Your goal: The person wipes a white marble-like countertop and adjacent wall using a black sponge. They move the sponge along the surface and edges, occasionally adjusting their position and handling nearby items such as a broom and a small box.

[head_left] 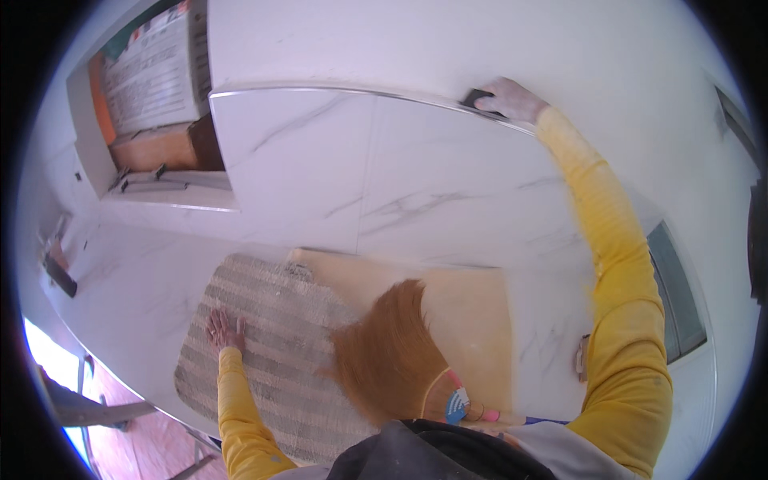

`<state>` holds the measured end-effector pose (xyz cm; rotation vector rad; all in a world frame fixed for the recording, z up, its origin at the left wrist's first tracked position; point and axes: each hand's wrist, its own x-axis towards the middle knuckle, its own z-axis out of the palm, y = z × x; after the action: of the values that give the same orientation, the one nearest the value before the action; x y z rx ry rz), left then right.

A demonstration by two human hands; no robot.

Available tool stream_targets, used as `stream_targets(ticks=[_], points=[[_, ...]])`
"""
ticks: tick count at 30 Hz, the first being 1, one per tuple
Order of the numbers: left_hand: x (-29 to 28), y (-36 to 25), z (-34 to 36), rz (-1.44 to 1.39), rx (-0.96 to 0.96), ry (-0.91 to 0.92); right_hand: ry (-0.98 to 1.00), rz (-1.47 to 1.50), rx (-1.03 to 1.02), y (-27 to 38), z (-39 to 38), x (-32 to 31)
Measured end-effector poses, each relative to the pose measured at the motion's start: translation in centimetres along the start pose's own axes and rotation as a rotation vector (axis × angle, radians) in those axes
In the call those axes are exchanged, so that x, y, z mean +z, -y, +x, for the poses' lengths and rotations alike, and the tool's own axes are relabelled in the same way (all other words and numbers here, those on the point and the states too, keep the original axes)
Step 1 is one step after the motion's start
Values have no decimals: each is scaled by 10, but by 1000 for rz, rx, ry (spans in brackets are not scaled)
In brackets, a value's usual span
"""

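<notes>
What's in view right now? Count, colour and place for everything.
Striped mat: one, grey-beige, lower centre
Sheet: one, tan, partly under mat
Straw broom: one, brown, over both
Marble-look tiles: at least two, grey-veined white, wall
Carton: one, white, upper-left niche
Box: one, brown, below carton
Hand tool: one, dark handle, far left
Recessed panel: one, grey, right
Block: one, black, upper right
Left hand: one, yellow-sleeved, on mat
Right hand: one, yellow-sleeved, holding block

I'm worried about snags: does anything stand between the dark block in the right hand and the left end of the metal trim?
Nothing visible does: left of the dark block in the right hand, the metal trim runs unobstructed. The broom lies well away.
</notes>
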<state>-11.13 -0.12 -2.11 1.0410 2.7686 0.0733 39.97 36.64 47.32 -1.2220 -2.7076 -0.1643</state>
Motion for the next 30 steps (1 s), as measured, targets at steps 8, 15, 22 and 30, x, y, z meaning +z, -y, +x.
stream_targets(ticks=[8, 15, 22, 30], points=[[-4, -14, -1, 73, -19, 58, -208, 250, 317, -143, -161, -4], [-5, -4, -3, 11, -23, 32, -271, 74, 108, -12, -39, 28], [-15, 3, -8, -77, -1, 23, -316, -50, -151, 164, 113, 56], [-1, 17, 1, -113, 46, 0, -320, -83, -320, 369, 262, 58]])
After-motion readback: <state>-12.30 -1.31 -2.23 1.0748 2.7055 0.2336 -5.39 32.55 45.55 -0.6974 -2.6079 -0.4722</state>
